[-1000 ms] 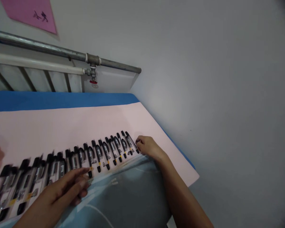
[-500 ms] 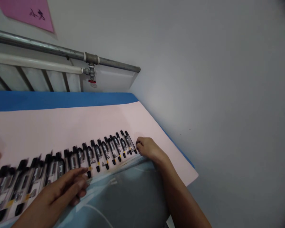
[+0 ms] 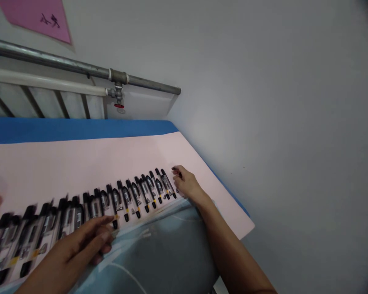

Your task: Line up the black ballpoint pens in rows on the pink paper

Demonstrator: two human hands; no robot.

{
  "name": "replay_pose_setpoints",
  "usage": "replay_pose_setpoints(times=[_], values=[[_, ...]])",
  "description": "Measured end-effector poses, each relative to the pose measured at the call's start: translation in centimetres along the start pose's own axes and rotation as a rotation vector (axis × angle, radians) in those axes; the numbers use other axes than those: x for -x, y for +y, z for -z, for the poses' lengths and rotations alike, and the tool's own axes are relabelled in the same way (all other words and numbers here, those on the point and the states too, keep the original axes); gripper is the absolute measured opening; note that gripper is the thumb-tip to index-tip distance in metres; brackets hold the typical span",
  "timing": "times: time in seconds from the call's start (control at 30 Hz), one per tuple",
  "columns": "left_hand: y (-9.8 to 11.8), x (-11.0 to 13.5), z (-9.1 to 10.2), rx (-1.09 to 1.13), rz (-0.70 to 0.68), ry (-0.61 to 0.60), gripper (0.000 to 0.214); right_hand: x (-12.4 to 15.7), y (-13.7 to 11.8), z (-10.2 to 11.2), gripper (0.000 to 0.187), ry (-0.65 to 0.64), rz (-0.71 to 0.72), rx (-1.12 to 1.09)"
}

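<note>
A long row of black pens (image 3: pixel 131 195) in clear packs lies across a pink sheet (image 3: pixel 88 159) on the table. My right hand (image 3: pixel 185 183) rests at the row's right end, fingers curled beside the last pen, touching it. My left hand (image 3: pixel 79 245) lies near the front edge under the middle of the row, fingers stretched out together, fingertips against the packs' lower ends. Neither hand lifts anything. The left part of the row is blurred.
A blue-edged table (image 3: pixel 79 127) carries the pink sheet; its right corner (image 3: pixel 248 224) ends by a grey wall. Metal pipes with a red valve (image 3: pixel 119 105) run behind the table. A grey-blue cloth (image 3: pixel 159 253) covers my lap at the front edge.
My right hand has slid a little up and away along the last pen, its fingers stretching further out. My left hand has stayed in place.
</note>
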State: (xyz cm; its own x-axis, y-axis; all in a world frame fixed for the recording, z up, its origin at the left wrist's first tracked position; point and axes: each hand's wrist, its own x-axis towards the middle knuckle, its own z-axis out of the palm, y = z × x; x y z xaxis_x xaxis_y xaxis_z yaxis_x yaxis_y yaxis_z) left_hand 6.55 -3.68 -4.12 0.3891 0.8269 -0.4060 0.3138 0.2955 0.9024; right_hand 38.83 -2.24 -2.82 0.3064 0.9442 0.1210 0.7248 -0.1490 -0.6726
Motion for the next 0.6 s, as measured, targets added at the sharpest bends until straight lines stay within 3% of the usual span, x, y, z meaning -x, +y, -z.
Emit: replay_pose_setpoints(times=[0.17, 0.37, 0.6], values=[[-0.1, -0.2, 0.4, 0.042, 0.064, -0.073, 0.063, -0.4, 0.7, -0.6, 0.039, -0.001, -0.101, -0.167], [0.0, -0.2, 0.3, 0.059, 0.066, -0.086, 0.064, -0.1, 0.2, 0.1, 0.019, -0.068, 0.001, 0.097], [0.3, -0.1, 0.1, 0.050, 0.039, -0.040, 0.061, 0.3, -0.1, 0.4, 0.022, -0.084, 0.064, 0.176]])
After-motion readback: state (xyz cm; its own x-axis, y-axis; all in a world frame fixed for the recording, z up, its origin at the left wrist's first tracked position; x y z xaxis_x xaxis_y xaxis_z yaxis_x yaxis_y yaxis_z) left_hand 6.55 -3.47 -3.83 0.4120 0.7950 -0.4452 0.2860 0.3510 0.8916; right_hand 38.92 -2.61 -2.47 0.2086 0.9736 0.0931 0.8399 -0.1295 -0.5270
